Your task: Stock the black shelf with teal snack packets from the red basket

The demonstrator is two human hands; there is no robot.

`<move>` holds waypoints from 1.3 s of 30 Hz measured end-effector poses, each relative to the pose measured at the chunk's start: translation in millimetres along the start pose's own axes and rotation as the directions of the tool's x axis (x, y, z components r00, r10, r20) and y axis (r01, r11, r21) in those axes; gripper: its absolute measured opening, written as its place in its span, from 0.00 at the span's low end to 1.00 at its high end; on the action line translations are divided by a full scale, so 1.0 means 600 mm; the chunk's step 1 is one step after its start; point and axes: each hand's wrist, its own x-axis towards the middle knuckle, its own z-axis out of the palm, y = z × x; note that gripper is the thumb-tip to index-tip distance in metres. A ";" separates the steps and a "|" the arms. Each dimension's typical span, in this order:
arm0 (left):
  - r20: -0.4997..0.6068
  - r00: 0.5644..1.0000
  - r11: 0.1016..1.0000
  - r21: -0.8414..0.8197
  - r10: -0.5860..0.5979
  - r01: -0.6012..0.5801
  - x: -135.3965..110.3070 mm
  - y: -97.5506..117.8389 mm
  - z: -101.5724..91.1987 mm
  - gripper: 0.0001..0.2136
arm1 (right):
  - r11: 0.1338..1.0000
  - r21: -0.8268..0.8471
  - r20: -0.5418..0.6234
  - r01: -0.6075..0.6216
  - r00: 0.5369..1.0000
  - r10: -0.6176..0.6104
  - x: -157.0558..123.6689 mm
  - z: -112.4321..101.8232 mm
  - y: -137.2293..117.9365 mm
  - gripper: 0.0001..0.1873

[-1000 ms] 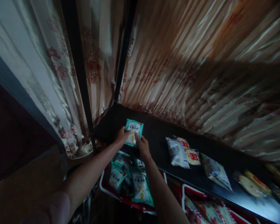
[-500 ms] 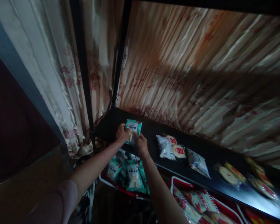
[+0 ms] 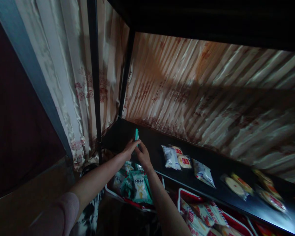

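A teal snack packet [image 3: 137, 133] stands upright, edge-on to me, over the left end of the black shelf [image 3: 151, 136]. My left hand [image 3: 131, 148] presses it from the left, fingers stretched along its side. My right hand [image 3: 143, 155] closes on it from the right, so the packet is sandwiched between both hands. Its lower part is hidden by the fingers. Below my forearms, a red basket with a white rim [image 3: 121, 197] holds several similar teal packets [image 3: 140, 186].
Farther right on the shelf lie white packets [image 3: 171, 157], round bread in clear wrap [image 3: 185, 161], a silvery packet [image 3: 203, 172] and more wrapped food [image 3: 236, 186]. A second red basket [image 3: 236, 223] holds packaged food. Black posts [image 3: 94, 82] and curtains [image 3: 177, 88] bound the shelf.
The teal packet has turned from facing me to edge-on, and my hands have come together around it. The view has tilted up slightly.
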 end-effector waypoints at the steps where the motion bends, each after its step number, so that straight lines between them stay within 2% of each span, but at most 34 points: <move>1: -0.001 1.000 0.999 -0.019 -0.027 0.027 0.005 -0.002 -0.005 0.14 | 0.999 0.032 0.018 0.013 1.000 -0.014 0.002 0.000 0.006 0.23; 6: -0.001 0.980 0.954 -0.226 -0.200 0.195 0.034 -0.005 -0.030 0.10 | 0.990 0.130 -0.051 -0.049 0.997 0.056 0.029 0.004 0.055 0.19; 10: 0.007 0.932 0.864 -0.374 -0.362 0.338 0.056 0.003 -0.042 0.08 | 0.951 0.254 -0.048 -0.174 0.980 0.192 0.053 0.013 0.077 0.28; 13: 0.015 0.908 0.831 -0.398 -0.418 0.389 0.074 0.008 -0.048 0.07 | 0.928 0.325 -0.045 -0.183 0.977 0.208 0.069 0.018 0.082 0.29; 17: 0.035 0.890 0.829 -0.349 -0.454 0.437 0.099 0.010 -0.054 0.07 | 0.938 0.284 -0.134 -0.197 0.961 0.242 0.097 0.024 0.090 0.25; 21: 0.015 0.917 0.854 -0.358 -0.400 0.378 0.122 0.006 -0.052 0.08 | 0.952 0.223 -0.173 -0.210 0.952 0.251 0.131 0.033 0.101 0.24; 26: -0.049 0.952 0.891 -0.370 -0.303 0.265 0.155 -0.004 -0.042 0.12 | 0.984 -0.041 -0.179 -0.171 0.971 0.161 0.164 0.046 0.105 0.19; 29: -0.105 0.970 0.929 -0.325 -0.221 0.177 0.180 -0.008 -0.040 0.12 | 0.977 -0.151 -0.171 -0.150 0.978 0.124 0.171 0.056 0.099 0.23; 31: -0.125 0.976 0.952 -0.273 -0.177 0.137 0.193 -0.008 -0.040 0.13 | 0.977 -0.146 -0.138 -0.156 0.981 0.136 0.171 0.063 0.092 0.26; 34: -0.110 0.986 0.968 -0.231 -0.128 0.100 0.204 -0.006 -0.042 0.14 | 0.981 -0.057 -0.029 -0.184 0.983 0.182 0.173 0.073 0.081 0.30; 39: -0.098 0.995 0.959 -0.285 -0.035 0.006 0.213 -0.006 -0.048 0.21 | 0.991 0.072 0.089 -0.116 0.990 0.110 0.190 0.089 0.068 0.31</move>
